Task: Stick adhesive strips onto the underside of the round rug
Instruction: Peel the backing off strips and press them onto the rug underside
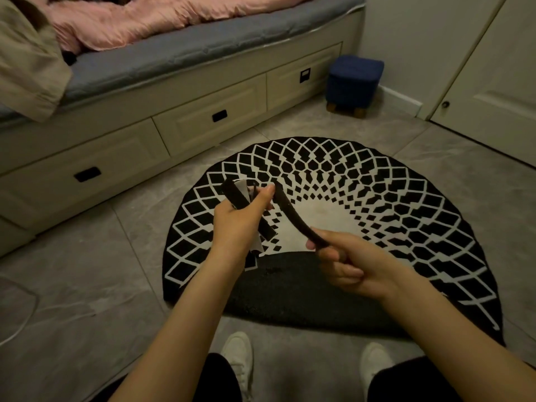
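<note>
Separating one black adhesive strip (293,213) from the rest, the person is holding both hands above the round rug (377,198), so the step in hand seems to be the preparing of a strip, not yet the sticking. The left hand (237,224) is closed around a bundle of strips (236,195) with white backing paper showing, and its thumb and finger are pinching the far end of the single strip. The right hand (348,262) is closed around the near end of that strip, which is hanging slightly curved between the two hands. The rug is lying on the tiled floor (87,271), and its near edge is folded over, so that a dark band of underside (304,291) is facing up, just below the hands. The next move probably calls for freeing the strip, peeling its backing and pressing it flat on this band. Beyond the rug, a bed with drawers (203,117) and a blue stool (353,79) are standing well apart. Nothing is covering the underside; only the person's white shoes (237,352) are near the fold.
</note>
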Available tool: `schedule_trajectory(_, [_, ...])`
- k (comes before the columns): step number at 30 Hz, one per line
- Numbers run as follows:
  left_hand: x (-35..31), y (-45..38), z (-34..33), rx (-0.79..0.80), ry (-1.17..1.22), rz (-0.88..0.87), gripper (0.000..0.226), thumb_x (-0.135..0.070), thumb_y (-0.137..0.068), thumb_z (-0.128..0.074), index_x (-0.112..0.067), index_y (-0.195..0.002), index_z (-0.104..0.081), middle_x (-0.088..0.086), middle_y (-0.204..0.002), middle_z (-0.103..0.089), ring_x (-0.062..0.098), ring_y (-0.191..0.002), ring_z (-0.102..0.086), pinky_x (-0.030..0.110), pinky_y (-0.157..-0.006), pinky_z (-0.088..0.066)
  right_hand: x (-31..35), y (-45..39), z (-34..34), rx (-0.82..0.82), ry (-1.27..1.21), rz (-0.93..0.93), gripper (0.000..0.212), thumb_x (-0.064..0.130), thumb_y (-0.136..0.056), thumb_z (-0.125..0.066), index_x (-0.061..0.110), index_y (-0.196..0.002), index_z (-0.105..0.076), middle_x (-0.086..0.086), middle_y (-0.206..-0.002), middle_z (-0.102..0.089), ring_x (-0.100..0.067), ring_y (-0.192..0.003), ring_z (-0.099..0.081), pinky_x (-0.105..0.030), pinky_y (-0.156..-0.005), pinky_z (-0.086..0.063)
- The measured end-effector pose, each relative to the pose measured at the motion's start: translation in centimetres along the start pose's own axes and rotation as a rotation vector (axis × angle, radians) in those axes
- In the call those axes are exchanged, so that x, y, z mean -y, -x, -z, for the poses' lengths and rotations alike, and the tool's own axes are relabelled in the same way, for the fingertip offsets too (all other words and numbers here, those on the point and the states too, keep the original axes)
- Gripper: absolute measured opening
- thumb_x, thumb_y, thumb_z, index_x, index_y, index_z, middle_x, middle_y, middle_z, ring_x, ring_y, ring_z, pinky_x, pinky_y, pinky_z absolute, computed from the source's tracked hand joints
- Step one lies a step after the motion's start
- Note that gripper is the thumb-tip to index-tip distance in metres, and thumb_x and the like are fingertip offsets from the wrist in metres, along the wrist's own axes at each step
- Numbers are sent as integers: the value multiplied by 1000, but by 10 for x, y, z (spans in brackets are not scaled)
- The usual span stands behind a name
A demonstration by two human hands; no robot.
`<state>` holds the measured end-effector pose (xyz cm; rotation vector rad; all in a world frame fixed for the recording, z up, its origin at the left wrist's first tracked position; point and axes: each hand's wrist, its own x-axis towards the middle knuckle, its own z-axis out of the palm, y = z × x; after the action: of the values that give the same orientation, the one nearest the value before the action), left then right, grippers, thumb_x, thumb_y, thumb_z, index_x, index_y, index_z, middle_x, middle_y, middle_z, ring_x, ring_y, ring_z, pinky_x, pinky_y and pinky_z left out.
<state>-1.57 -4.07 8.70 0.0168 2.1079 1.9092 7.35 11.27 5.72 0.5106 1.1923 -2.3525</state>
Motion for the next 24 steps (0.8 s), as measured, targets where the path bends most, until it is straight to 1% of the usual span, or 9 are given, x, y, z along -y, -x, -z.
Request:
schedule_trajectory(2, [-2,0,2,-10,50,2,7,-35,-85,-63,-28,-86,-61,-10,-91,-62,0,-86,-56,19,-70,-39,2,1,2,-47,-72,51,28,30,-65,-82,10,-76,-65,3,-48,-50,-2,-29,-33,-11,-31,-20])
schedule_trajectory(5, [-2,-1,2,-29,152,54,4,-33,-85,-64,-29,-84,-62,-6,-92,-61,9,-89,-57,26,-78,-44,8,-1,6,-174,-56,130,19,29,-75,-65,12,-80,-60,4,-53,-50,-2,-34,-32,-12,-34,-21])
schedule_trajectory(7, [1,-3,5,-11,413,203,11,-34,-86,-62,-23,-87,-63,-4,-83,-60,12,-74,-55,26,-64,-47,12,-3,8,-230,166,201,22,31,-74,-65,13,-85,-62,4,-58,-51,-4,-40,-35,-13,-38,-25])
schedule_trajectory(9, [2,-10,11,-18,875,350,19,-37,-88,-58,-19,-88,-63,-6,-70,-58,7,-53,-47,20,-46,-40,13,-4,13,-288,384,273,25,32,-75,-63,14,-92,-64,6,-59,-54,-5,-46,-37,-14,-43,-29])
schedule_trajectory(11, [1,-21,23,-99,1008,358,19,-37,-90,-57,-19,-91,-63,-8,-66,-58,5,-48,-44,18,-44,-35,11,-6,19,-346,478,312,18,28,-82,-61,14,-92,-64,7,-57,-54,-6,-47,-39,-15,-44,-31])
schedule_trajectory(13, [2,-27,28,-95,991,350,18,-35,-90,-58,-18,-94,-62,-8,-64,-58,5,-47,-44,18,-44,-35,6,-9,26,-422,555,309,13,23,-88,-58,13,-93,-64,7,-57,-55,-6,-48,-42,-16,-45,-33])
schedule_trajectory(15, [6,-28,21,-11,959,396,20,-35,-88,-60,-17,-95,-62,-7,-64,-58,5,-46,-44,18,-43,-35,-1,-14,31,-439,590,290,11,21,-90,-58,12,-93,-63,7,-58,-53,-5,-47,-44,-16,-44,-34])
schedule_trajectory(20, [33,-41,-4,78,762,522,24,-32,-81,-69,-13,-95,-64,-3,-75,-59,7,-53,-48,22,-46,-42,-6,-39,46,-481,555,223,14,26,-87,-63,13,-91,-61,8,-55,-51,-6,-46,-43,-18,-45,-36])
schedule_trajectory(24, [54,-68,-13,191,489,468,18,-28,-85,-65,-12,-95,-65,0,-90,-65,13,-74,-57,28,-65,-44,-13,-74,64,-576,329,215,20,27,-86,-64,11,-98,-66,1,-63,-47,-10,-53,-41,-19,-48,-35])
